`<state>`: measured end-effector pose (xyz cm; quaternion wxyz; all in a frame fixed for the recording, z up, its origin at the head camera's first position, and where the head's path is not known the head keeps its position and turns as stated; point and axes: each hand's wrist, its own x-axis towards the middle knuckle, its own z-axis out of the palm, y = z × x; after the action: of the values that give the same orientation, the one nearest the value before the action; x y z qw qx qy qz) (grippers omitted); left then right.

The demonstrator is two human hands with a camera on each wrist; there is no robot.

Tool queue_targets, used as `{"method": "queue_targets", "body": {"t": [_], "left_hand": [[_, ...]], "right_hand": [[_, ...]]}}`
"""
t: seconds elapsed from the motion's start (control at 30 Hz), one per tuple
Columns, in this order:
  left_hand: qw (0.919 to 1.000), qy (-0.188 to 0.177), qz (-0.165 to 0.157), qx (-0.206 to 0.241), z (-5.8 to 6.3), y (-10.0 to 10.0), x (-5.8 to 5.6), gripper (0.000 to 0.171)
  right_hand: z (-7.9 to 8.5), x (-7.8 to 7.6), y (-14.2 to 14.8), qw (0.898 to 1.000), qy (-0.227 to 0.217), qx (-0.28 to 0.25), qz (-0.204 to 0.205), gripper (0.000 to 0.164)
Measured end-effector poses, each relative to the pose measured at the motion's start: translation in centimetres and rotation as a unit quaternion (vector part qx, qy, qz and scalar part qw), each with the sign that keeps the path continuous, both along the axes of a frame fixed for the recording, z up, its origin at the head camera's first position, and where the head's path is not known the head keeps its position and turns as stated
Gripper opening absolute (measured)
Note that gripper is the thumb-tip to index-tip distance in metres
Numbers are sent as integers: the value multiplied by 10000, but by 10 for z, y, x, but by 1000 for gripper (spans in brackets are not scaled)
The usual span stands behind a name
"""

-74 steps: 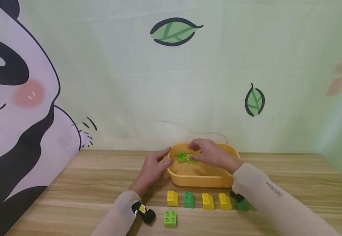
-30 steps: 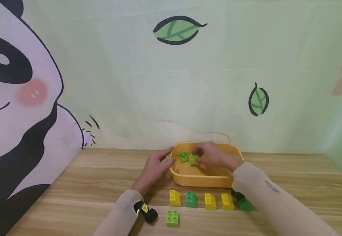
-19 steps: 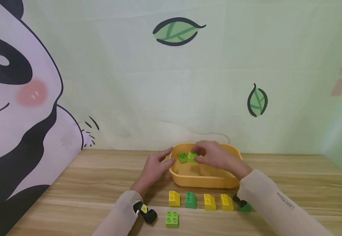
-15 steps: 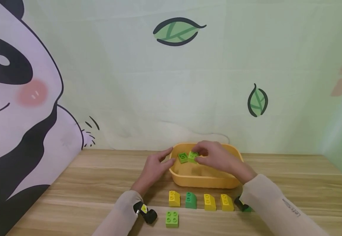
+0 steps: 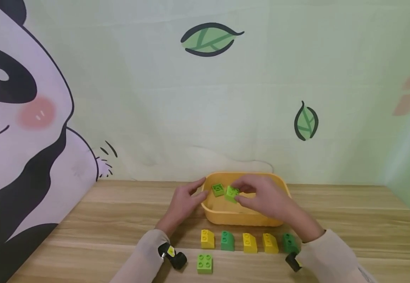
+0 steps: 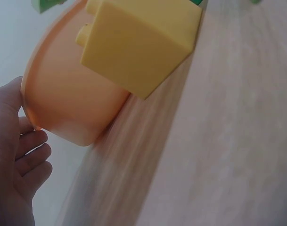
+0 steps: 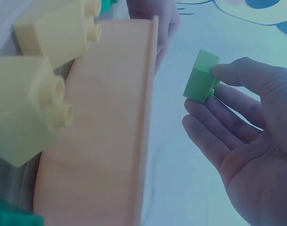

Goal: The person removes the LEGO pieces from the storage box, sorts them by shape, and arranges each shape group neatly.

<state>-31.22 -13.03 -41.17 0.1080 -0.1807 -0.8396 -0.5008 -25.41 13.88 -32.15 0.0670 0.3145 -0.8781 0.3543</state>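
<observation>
My right hand [image 5: 266, 196] pinches a lime green 2x2 toy brick [image 5: 232, 194] between thumb and fingers. In the head view this brick overlaps the yellow-orange bin [image 5: 243, 218]; the right wrist view shows it above the bin's rim. A second lime green brick [image 5: 217, 190] lies inside the bin, hollow side up. My left hand [image 5: 183, 202] rests at the bin's left end, its thumb and index finger spread along the rim. In the left wrist view, its other fingers [image 6: 35, 157] bend loosely beside the bin's outer wall.
In front of the bin, sloped bricks stand in a row: yellow [image 5: 207, 239], green [image 5: 227, 241], yellow [image 5: 249, 243], yellow [image 5: 270, 243] and green [image 5: 290, 243]. Nearer me sits another lime green 2x2 brick [image 5: 205, 263]. A panda-print backdrop [image 5: 155, 118] stands behind the wooden table [image 5: 127, 236].
My right hand has taken hold of the lime green brick in the bin, lifting it and drawing it slightly toward me. The right forearm has swung back, uncovering the rightmost green brick. My left hand stays put.
</observation>
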Motion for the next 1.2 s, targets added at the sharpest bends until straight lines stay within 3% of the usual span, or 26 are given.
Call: {"method": "queue_targets", "body": {"t": [0.2,0.37,0.73,1.03,1.2], "left_hand": [[10000,-19,2,24,0,0,1,51],[10000,-56,61,-14,0,1,1,51],[9999,73,6,-74,-1,1,-1,50],[9999,65,57,-115,-1,-1,-2,51],[9999,51,66,-131,-1,1,-3,51]], "right_hand": [[0,11,2,9992,336,-53,187,25],[-1,16,0,9992,315,18,249,25],[2,30,3,9990,-174,256,323,25],[4,43,-3,9941,-755,238,739,26],[2,44,-4,9926,-769,340,877,27]]}}
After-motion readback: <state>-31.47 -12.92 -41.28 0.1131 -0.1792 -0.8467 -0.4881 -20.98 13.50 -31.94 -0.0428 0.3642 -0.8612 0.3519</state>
